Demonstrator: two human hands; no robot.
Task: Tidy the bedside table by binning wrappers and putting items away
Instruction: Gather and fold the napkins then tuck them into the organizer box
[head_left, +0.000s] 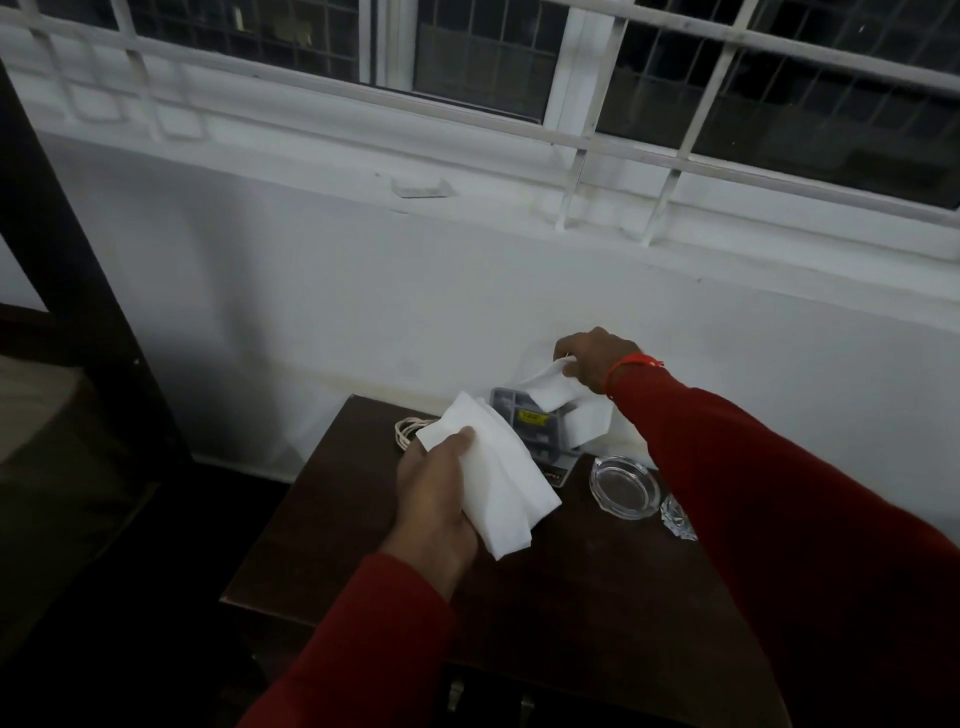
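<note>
My left hand (434, 496) grips a bundle of white tissues (496, 480) above the middle of the dark wooden bedside table (332, 540). Near the wall, my right hand (592, 361) pinches another white tissue (553, 389) and holds it above a grey blister pack (524, 418) with a yellow label. More white paper (592, 423) lies under my right wrist, partly hidden by the sleeve.
A coiled white cable (408, 431) lies at the table's back left. A clear glass ashtray (623, 486) and a cut-glass piece (678, 519) sit at the right, beside my right arm. A bed (36, 415) with a dark frame stands to the left.
</note>
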